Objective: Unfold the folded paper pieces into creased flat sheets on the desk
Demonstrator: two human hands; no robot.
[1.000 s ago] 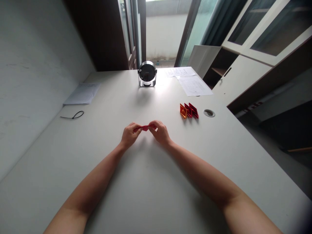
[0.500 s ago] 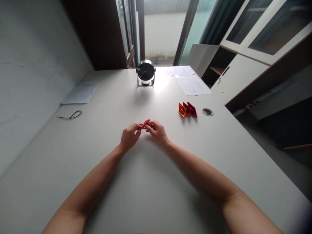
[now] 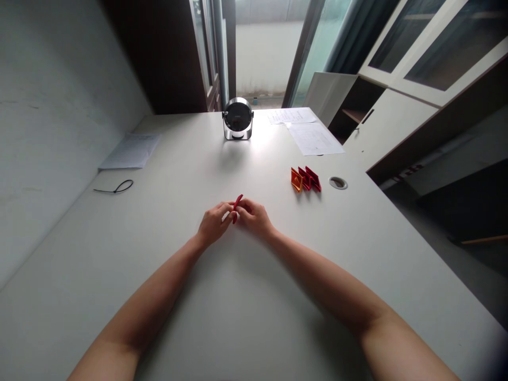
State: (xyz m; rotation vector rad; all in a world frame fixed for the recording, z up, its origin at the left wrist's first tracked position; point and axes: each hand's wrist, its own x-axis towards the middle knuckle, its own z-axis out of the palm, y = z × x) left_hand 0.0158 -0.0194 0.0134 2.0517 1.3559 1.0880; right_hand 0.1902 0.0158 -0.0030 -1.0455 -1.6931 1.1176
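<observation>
A small red piece of folded paper stands on edge between my two hands, over the middle of the table. My left hand pinches it from the left with thumb and fingers. From the right, the fingers of my right hand are closed on the same piece. Most of the paper is hidden behind my fingers, so its full shape does not show. To the right, a row of folded paper pieces stands on the table, orange at its left end and red further right.
The white table bears a round black-and-silver device at the back. Paper sheets lie at back right and left. A black cable tie lies at left. A round cable hole is beside the folded pieces.
The red paper has turned from a slanted, flatter pose to a more upright, edge-on one. My left hand has shifted slightly right, closer to my right hand.
</observation>
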